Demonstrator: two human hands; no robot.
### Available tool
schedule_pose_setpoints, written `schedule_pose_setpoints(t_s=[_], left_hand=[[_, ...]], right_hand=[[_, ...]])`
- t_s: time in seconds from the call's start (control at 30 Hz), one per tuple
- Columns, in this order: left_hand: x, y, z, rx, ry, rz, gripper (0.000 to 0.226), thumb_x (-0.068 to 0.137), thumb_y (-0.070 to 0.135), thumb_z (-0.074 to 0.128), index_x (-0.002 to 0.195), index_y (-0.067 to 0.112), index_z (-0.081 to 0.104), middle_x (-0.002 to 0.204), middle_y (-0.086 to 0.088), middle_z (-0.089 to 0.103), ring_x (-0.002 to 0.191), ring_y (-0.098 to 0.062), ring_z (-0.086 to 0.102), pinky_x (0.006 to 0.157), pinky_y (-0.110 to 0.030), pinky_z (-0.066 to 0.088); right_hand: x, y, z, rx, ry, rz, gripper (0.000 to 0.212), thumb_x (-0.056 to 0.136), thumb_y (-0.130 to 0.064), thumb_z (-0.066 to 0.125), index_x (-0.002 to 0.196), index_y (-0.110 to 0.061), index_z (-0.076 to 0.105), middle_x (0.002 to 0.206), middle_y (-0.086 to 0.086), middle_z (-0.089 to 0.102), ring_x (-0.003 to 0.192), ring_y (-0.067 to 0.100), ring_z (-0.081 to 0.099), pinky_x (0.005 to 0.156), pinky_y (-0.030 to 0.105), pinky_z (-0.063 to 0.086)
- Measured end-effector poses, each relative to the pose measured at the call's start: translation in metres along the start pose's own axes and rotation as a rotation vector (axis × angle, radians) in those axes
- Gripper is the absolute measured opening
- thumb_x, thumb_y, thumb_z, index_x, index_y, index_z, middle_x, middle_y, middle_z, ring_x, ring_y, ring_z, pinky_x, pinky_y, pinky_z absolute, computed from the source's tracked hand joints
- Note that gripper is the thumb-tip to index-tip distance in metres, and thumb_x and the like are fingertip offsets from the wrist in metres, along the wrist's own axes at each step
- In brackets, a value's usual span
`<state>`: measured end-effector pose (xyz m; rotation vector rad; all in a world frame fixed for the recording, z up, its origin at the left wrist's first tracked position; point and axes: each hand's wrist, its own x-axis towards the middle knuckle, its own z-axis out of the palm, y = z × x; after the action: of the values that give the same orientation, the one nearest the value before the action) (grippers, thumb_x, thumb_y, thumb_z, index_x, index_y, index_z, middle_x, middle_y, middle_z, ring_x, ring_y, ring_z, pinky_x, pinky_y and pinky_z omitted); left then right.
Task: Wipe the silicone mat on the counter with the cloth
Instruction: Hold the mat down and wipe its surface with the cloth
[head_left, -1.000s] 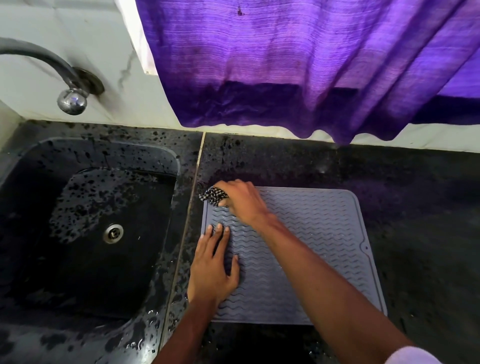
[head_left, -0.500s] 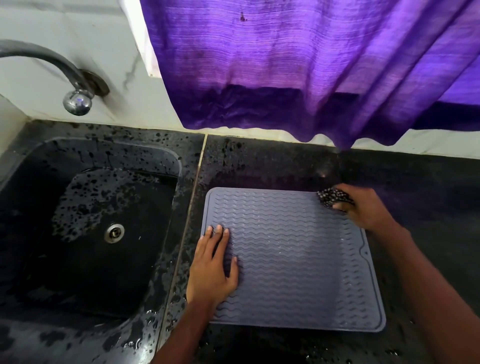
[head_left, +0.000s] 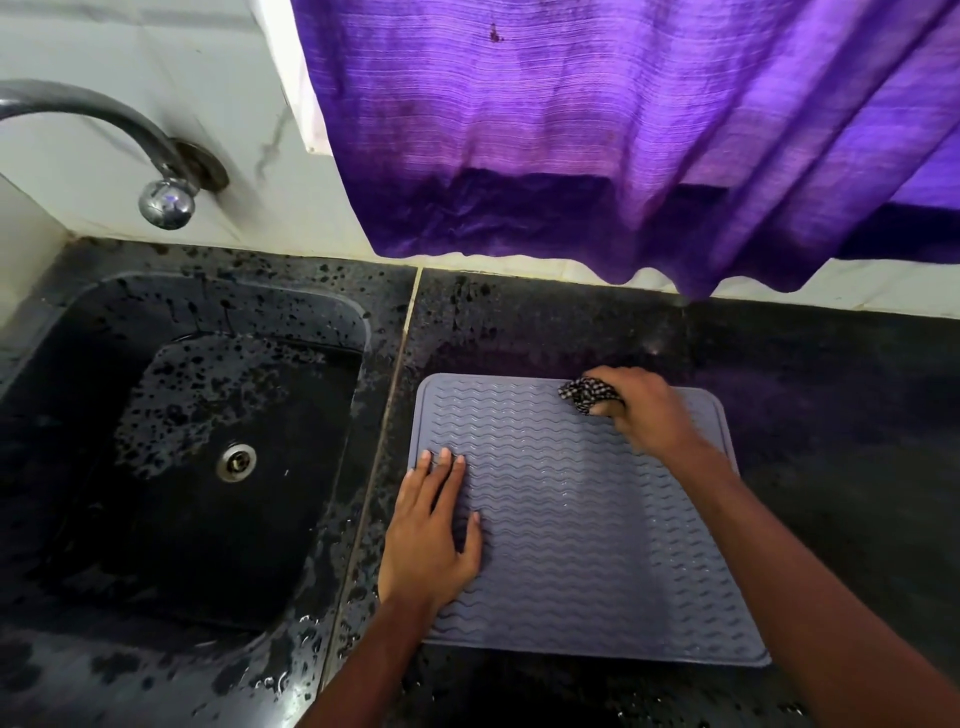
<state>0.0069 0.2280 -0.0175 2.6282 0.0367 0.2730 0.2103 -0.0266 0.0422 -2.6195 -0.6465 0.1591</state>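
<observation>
**Cloth held at the far edge of the mat**

From my remote station I saw the grey, wave-ribbed square silicone mat (head_left: 571, 530) lying flat on the black speckled stone counter (head_left: 831, 441), just right of the black sink (head_left: 249, 317). The left hand (head_left: 431, 540) lay flat on the mat's near-left part, fingers straight, pressing down. The right hand (head_left: 647, 413) was curled round the bunched black-and-white checked cloth (head_left: 584, 393), holding it against the mat's far edge, right of centre. A purple curtain (head_left: 597, 130) hung at the far wall.
</observation>
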Motion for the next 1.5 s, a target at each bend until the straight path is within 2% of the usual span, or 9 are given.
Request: schedule_pose_setpoints(t_s=[0.2,0.33,0.73,0.87,0.97,1.07,1.2,1.3,1.5], left_hand=[[0.001,0.000,-0.001,-0.007,0.004,-0.003,0.065,0.095,0.041,0.049,0.151,0.011,0.042,0.161,-0.004,0.035,0.153,-0.022,0.024,0.120,-0.047,0.027],[0.001,0.000,-0.001,-0.009,0.007,-0.005,0.064,0.095,0.041,0.048,0.151,0.010,0.043,0.160,-0.004,0.036,0.152,-0.023,0.024,0.121,-0.046,0.026],[0.003,0.001,-0.001,-0.056,-0.016,-0.028,0.065,0.094,0.041,0.049,0.152,0.012,0.042,0.161,-0.002,0.035,0.153,-0.022,0.022,0.122,-0.045,0.025],[0.003,0.001,0.000,-0.089,-0.009,-0.053,0.064,0.094,0.042,0.048,0.151,0.013,0.043,0.160,0.000,0.036,0.153,-0.018,0.021,0.123,-0.043,0.024],[0.003,0.000,0.002,-0.097,0.010,-0.031,0.064,0.094,0.041,0.049,0.150,0.012,0.044,0.160,-0.002,0.037,0.153,-0.020,0.023,0.123,-0.044,0.024],[0.002,-0.002,0.004,-0.101,0.044,-0.009,0.063,0.094,0.040,0.050,0.149,0.010,0.046,0.158,-0.004,0.040,0.151,-0.022,0.027,0.122,-0.047,0.027],[0.002,-0.002,0.005,-0.089,0.066,0.010,0.062,0.093,0.039,0.051,0.147,0.009,0.048,0.157,-0.005,0.042,0.150,-0.024,0.030,0.120,-0.049,0.030],[0.002,-0.002,0.004,-0.079,0.073,0.006,0.062,0.093,0.038,0.052,0.147,0.009,0.049,0.157,-0.006,0.042,0.150,-0.023,0.030,0.120,-0.049,0.029],[0.002,-0.003,0.005,-0.073,0.084,0.017,0.062,0.092,0.037,0.053,0.147,0.008,0.049,0.156,-0.004,0.042,0.150,-0.024,0.031,0.120,-0.049,0.028]], right_hand=[[0.031,-0.055,0.032,0.017,-0.001,-0.119,0.030,0.080,-0.038,0.073,0.107,-0.026,0.065,0.087,-0.001,0.070,0.081,0.022,0.062,0.070,0.034,0.048],[0.046,-0.089,0.048,0.015,-0.008,-0.106,0.038,0.074,-0.013,0.076,0.109,-0.026,0.067,0.091,0.001,0.071,0.085,0.024,0.063,0.076,0.034,0.048],[0.079,-0.169,0.069,0.009,-0.059,-0.223,0.041,0.077,-0.007,0.070,0.114,-0.025,0.066,0.099,0.007,0.071,0.096,0.030,0.063,0.078,0.040,0.050],[0.075,-0.156,0.057,0.320,-0.101,-0.161,0.039,0.081,-0.005,0.068,0.116,-0.022,0.062,0.102,0.002,0.071,0.096,0.019,0.066,0.079,0.039,0.054],[0.049,-0.134,0.025,0.449,-0.043,-0.137,0.038,0.083,-0.009,0.071,0.119,-0.015,0.062,0.107,-0.002,0.070,0.100,0.005,0.061,0.084,0.020,0.049],[0.010,-0.085,-0.006,0.384,0.046,-0.124,0.037,0.083,-0.019,0.074,0.118,-0.016,0.063,0.104,-0.009,0.068,0.097,0.003,0.061,0.082,0.011,0.045],[-0.039,-0.004,-0.033,0.184,0.128,0.012,0.038,0.081,-0.033,0.073,0.115,-0.018,0.065,0.103,-0.002,0.072,0.096,0.014,0.066,0.086,0.029,0.050],[-0.062,0.039,-0.047,0.132,0.138,0.114,0.038,0.076,-0.018,0.079,0.112,-0.013,0.067,0.103,0.004,0.072,0.095,0.023,0.067,0.087,0.039,0.053],[-0.066,0.051,-0.028,0.114,0.100,0.083,0.040,0.067,0.000,0.082,0.104,-0.009,0.072,0.101,0.006,0.073,0.095,0.020,0.067,0.084,0.011,0.039]])
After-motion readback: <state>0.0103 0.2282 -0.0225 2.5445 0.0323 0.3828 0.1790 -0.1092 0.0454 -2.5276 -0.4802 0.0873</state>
